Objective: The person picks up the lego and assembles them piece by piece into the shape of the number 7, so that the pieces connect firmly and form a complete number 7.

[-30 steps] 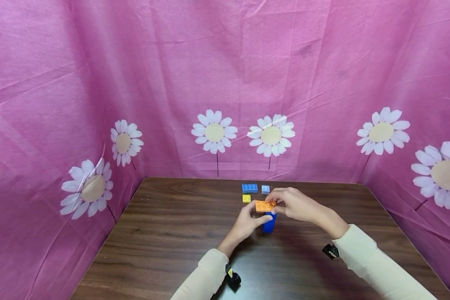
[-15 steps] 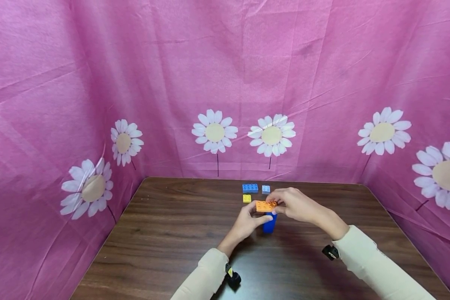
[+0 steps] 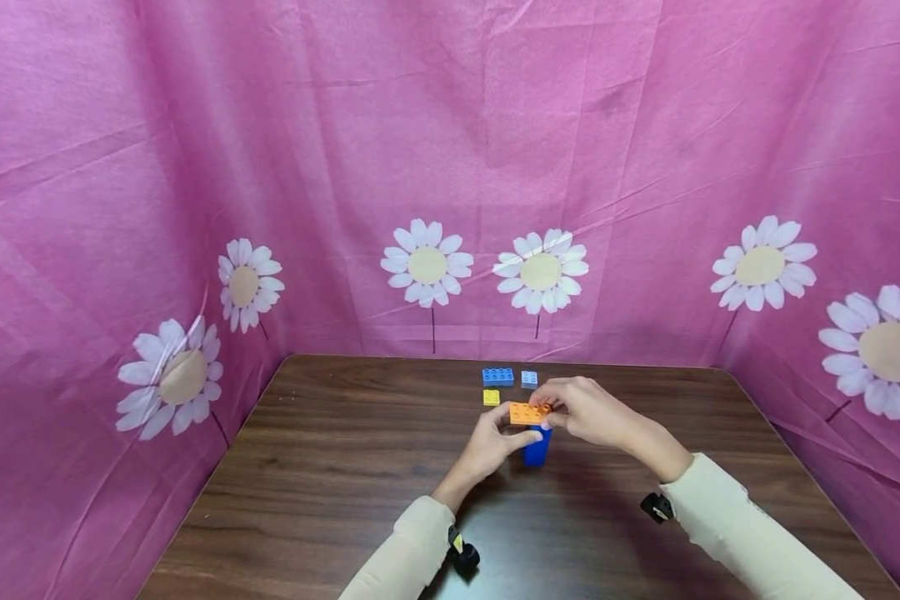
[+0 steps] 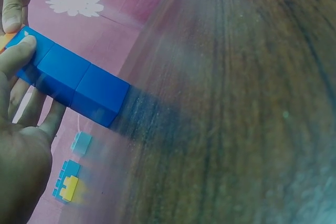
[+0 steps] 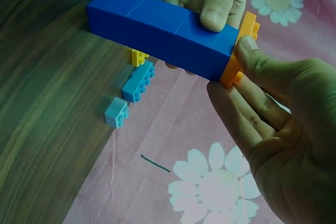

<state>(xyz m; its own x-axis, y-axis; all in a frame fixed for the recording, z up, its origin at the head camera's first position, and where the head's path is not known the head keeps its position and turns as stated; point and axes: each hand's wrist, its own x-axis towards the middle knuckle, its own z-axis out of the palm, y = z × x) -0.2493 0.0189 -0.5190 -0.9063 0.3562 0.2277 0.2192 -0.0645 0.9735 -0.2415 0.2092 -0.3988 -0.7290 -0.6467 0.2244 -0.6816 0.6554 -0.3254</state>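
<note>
A tower of three blue bricks (image 3: 536,452) stands upright on the table. Across its top lies a flat orange brick (image 3: 523,413) with studs, its left part sticking out past the tower in the head view. My left hand (image 3: 487,443) grips the upper part of the tower, thumb on the near face and fingers behind, as the left wrist view shows. With thumb and fingers my right hand (image 3: 588,408) pinches the orange brick at its right end. In the right wrist view the orange brick (image 5: 231,72) sits right against the end of the blue tower (image 5: 157,27).
Behind the hands lie a long blue brick (image 3: 498,377), a small light-blue brick (image 3: 529,379) and a small yellow brick (image 3: 491,397). The brown wooden table (image 3: 330,467) ends at a pink curtain (image 3: 457,150) with printed daisies on the back and sides.
Both hands keep their hold on the tower and the orange brick. The whole head view has shifted very slightly; nothing else visibly moves.
</note>
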